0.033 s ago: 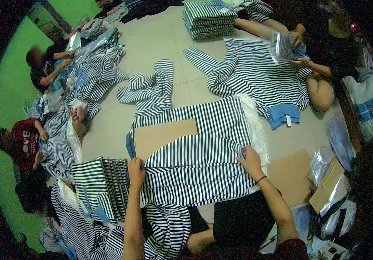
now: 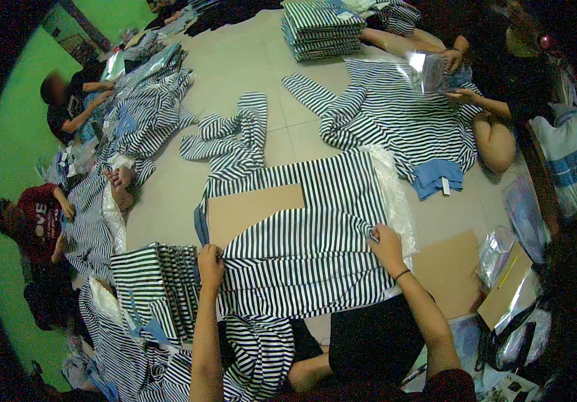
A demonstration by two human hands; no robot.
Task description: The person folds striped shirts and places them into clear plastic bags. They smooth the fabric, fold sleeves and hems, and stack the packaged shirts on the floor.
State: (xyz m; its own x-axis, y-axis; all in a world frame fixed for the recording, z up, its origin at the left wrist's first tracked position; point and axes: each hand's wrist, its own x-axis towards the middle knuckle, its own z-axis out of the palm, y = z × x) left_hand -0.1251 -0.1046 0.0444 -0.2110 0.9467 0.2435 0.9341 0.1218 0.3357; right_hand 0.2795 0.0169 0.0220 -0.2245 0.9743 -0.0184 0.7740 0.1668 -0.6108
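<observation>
A black-and-white striped shirt (image 2: 329, 181) lies spread on the floor in front of me, one side folded inward. A brown cardboard sheet (image 2: 251, 209) rests on it, partly covered by the folded cloth. My left hand (image 2: 210, 268) is closed on the shirt's edge near its blue collar (image 2: 201, 224). At the right, near the hem, my right hand (image 2: 387, 249) pinches the folded layer between thumb and fingers. One sleeve (image 2: 235, 137) stretches away across the tiles, bunched up. Under the shirt's right end, a white padded sheet (image 2: 396, 194) sticks out.
Folded striped shirts (image 2: 148, 281) are stacked beside my left arm. Another stack (image 2: 322, 30) stands at the far side. A second cardboard sheet (image 2: 446, 275) and plastic bags (image 2: 496, 258) lie at right. A co-worker (image 2: 77, 100) sits far left; another's hand (image 2: 455, 60) holds a see-through packet (image 2: 428, 72).
The co-worker at the upper right has shifted the see-through packet slightly to the left. My hands keep nearly the same place on the shirt.
</observation>
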